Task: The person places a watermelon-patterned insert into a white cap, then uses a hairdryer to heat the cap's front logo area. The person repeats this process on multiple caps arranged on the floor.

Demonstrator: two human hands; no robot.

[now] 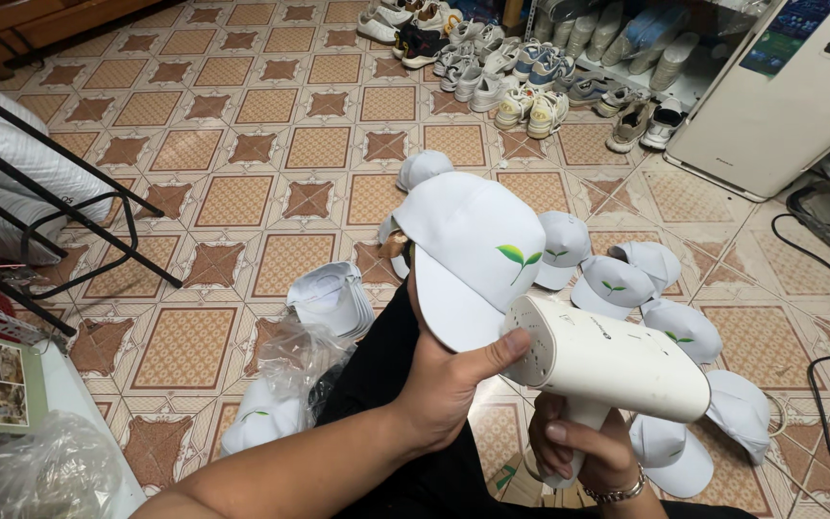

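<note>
**stitchy_k:** So the white cap (473, 252) with the green leaf mark is up in the middle of the shot, held over the person's lap, and the white handheld steamer (607, 363) has its head right against the cap's brim side. Biggest worry imo: the left hand (444, 384) thumb sits right beside the steamer's face, touching or nearly. If steam's coming out that thumb gets scalded. Can't see any steam though, so hard to say if it's on.

**capguy22:** Agreed. Also the cord (823, 360) trails along the floor to the right of the cap, easy to snag and yank the steamer sideways.

**stitchy_k:** Pose-wise: left forearm comes in from the lower left, fingers closed up on the cap from underneath, thumb out on top. Right hand (583, 447) is below the steamer, fingers wrapped tight round its handle, wrist bent upward, watch strap showing.

**capguy22:** And the finished-looking pile of caps (660, 298) lies just right of the held cap, more stacked caps (333, 298) to its left.
</note>
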